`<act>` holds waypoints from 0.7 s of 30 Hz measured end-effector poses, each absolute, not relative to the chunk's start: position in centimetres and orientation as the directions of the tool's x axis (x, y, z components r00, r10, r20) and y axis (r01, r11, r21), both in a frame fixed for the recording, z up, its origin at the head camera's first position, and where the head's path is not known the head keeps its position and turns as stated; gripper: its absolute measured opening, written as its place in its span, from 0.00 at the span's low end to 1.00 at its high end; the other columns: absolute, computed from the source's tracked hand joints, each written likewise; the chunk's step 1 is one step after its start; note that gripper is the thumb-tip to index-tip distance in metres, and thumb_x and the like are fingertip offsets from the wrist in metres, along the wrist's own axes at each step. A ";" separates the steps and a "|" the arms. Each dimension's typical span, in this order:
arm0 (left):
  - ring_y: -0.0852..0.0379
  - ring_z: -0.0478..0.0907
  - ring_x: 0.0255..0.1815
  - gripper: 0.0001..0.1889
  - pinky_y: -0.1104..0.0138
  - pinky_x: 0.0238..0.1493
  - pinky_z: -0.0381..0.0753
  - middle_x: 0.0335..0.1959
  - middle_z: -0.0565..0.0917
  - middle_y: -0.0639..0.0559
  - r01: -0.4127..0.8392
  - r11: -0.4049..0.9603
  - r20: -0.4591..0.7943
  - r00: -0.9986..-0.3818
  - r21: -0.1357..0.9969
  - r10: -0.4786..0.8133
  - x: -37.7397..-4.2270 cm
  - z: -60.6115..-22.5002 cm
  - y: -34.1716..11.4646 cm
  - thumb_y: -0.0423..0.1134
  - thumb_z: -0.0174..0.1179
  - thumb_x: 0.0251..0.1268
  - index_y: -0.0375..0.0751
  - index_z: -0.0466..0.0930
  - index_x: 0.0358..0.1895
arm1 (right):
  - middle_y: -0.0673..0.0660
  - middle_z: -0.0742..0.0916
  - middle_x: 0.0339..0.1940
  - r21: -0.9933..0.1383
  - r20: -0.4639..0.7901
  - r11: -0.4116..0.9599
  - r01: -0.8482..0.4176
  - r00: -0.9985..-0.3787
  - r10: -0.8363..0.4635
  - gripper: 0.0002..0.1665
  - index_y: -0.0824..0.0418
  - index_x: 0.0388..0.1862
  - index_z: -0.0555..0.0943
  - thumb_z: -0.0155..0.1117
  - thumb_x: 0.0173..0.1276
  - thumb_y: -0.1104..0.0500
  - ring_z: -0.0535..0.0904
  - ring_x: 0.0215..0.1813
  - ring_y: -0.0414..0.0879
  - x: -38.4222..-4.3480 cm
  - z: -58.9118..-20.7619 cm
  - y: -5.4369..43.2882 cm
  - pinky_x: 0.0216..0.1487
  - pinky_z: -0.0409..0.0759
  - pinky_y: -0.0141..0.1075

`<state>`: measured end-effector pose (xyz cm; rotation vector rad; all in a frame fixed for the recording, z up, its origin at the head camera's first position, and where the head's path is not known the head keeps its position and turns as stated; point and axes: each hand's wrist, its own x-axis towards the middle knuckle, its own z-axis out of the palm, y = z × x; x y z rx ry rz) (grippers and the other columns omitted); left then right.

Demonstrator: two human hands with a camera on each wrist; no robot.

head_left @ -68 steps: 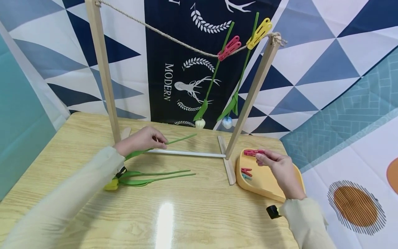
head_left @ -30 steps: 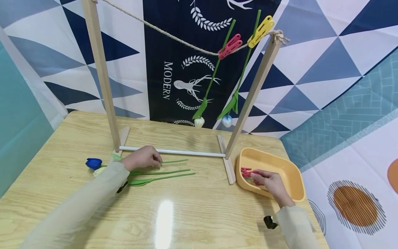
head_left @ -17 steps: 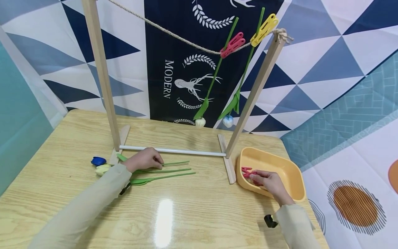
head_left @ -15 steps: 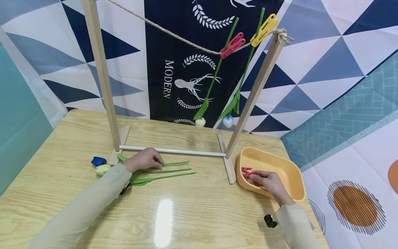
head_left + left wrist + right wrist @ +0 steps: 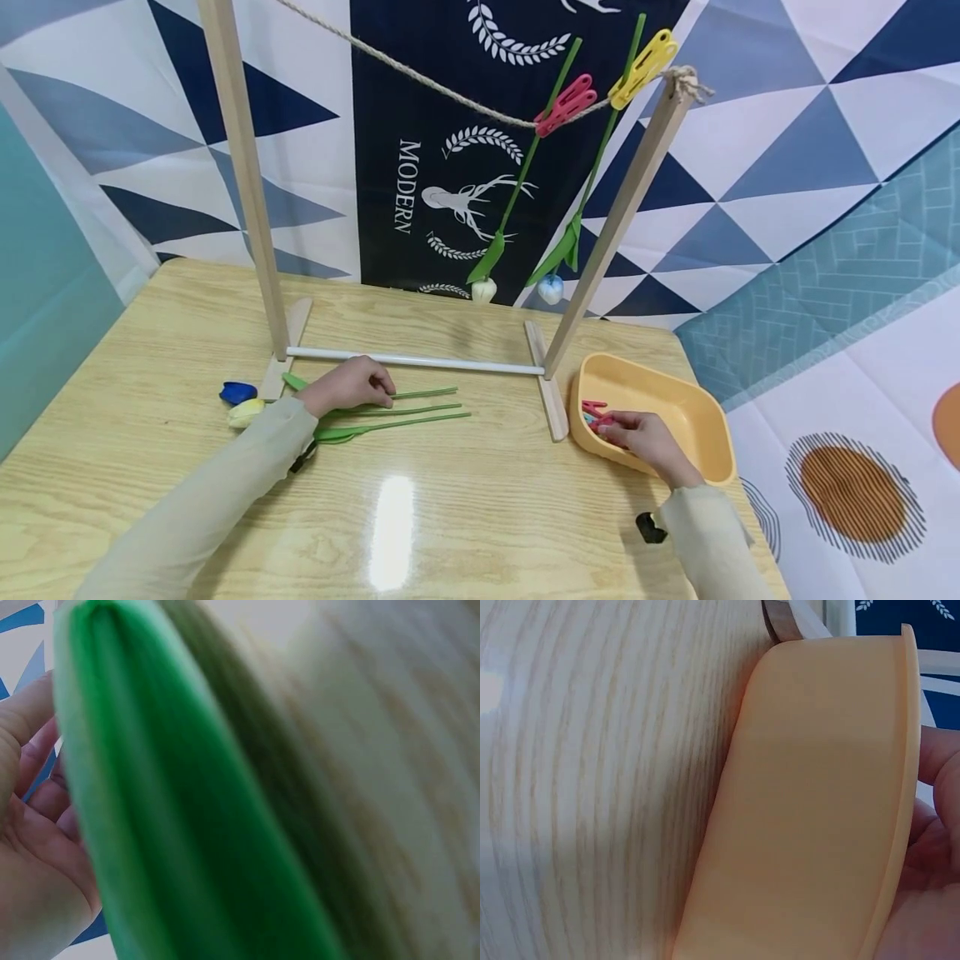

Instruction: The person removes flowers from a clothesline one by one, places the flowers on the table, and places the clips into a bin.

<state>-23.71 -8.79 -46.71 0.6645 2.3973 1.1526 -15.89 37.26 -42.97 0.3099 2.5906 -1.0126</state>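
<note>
In the head view my left hand pinches the uppermost of three green stems lying side by side on the table. This tulip stem sticks out past the fingertips. A blue tulip head and a pale yellow one show left of the wrist; the forearm hides the rest. A green leaf fills much of the left wrist view. My right hand reaches into the orange bin and pinches a red clothespin. Another red clothespin and a bluish one lie beside it.
A wooden frame with a white crossbar stands behind the hands. From its rope hang a white tulip under a pink clothespin and a light blue tulip under a yellow clothespin.
The left hand has brought its tulip down and toward the front, beside the other stems. The right hand has lowered its red clothespin into the bin among the others.
</note>
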 end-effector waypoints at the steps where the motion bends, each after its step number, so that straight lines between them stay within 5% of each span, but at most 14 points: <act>1: 0.62 0.75 0.29 0.03 0.67 0.36 0.76 0.32 0.85 0.51 0.243 0.547 -0.144 -0.809 0.801 0.570 -23.7 -46.7 -8.8 0.34 0.66 0.55 0.40 0.85 0.33 | 0.59 0.84 0.46 -0.604 -0.399 0.725 0.330 -0.913 0.084 0.25 0.66 0.53 0.79 0.63 0.64 0.49 0.73 0.41 0.44 -15.9 -43.0 37.3 0.37 0.73 0.29; 10: 0.62 0.76 0.27 0.02 0.68 0.34 0.77 0.29 0.84 0.53 0.241 0.559 -0.136 -0.825 0.793 0.548 -23.3 -46.8 -8.7 0.34 0.67 0.53 0.43 0.84 0.30 | 0.58 0.84 0.37 -0.500 -0.414 0.808 0.313 -0.905 0.095 0.23 0.70 0.52 0.78 0.63 0.63 0.55 0.72 0.33 0.44 -16.5 -43.0 36.9 0.31 0.70 0.32; 21: 0.62 0.76 0.27 0.02 0.68 0.35 0.77 0.29 0.84 0.52 0.241 0.571 -0.131 -0.837 0.785 0.532 -22.7 -46.7 -8.6 0.34 0.67 0.54 0.41 0.84 0.31 | 0.61 0.83 0.39 -0.428 -0.437 0.849 0.309 -0.893 0.105 0.25 0.71 0.50 0.78 0.64 0.62 0.53 0.73 0.37 0.47 -17.1 -43.3 37.2 0.33 0.70 0.32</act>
